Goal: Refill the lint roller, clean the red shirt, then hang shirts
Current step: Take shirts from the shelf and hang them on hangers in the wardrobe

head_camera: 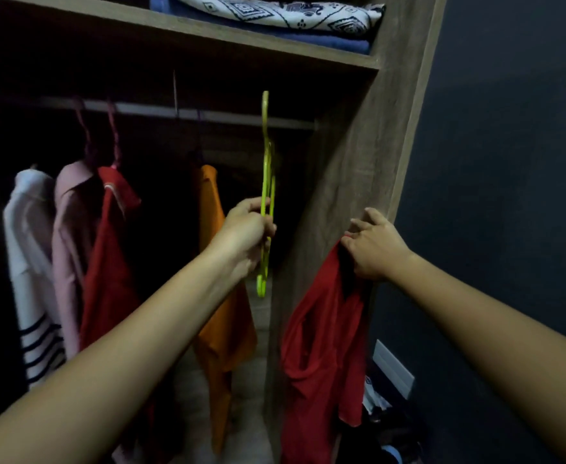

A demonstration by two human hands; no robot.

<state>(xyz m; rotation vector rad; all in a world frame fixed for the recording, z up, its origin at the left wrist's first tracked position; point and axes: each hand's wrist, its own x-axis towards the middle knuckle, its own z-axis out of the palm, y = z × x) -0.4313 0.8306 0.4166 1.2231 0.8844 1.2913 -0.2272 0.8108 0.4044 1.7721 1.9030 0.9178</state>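
At the right end of the open wardrobe [207, 36], the left hand [246, 229] holds a yellow-green hanger [265, 169] upright, hook uppermost, with its fingers curled round the thin lower bars. Just right of it, the right hand [372, 246] pinches the top of the red shirt [321, 336] between thumb and curled fingers. Two of its fingers stick out loosely towards the side panel [368, 155]; whether they touch the wood I cannot tell.

The red shirt hangs limp from that one grip, in front of the panel's near edge, bunched and folded on itself. It looks soft and light, with no shape of its own. Taking it at the collar or a shoulder seam would likely open the neck for the hanger. The hanger looks stiff, light and slim, easy to steer one-handed.

Farther left, an orange shirt [221, 313] and other clothes hang from the rail [161, 112].
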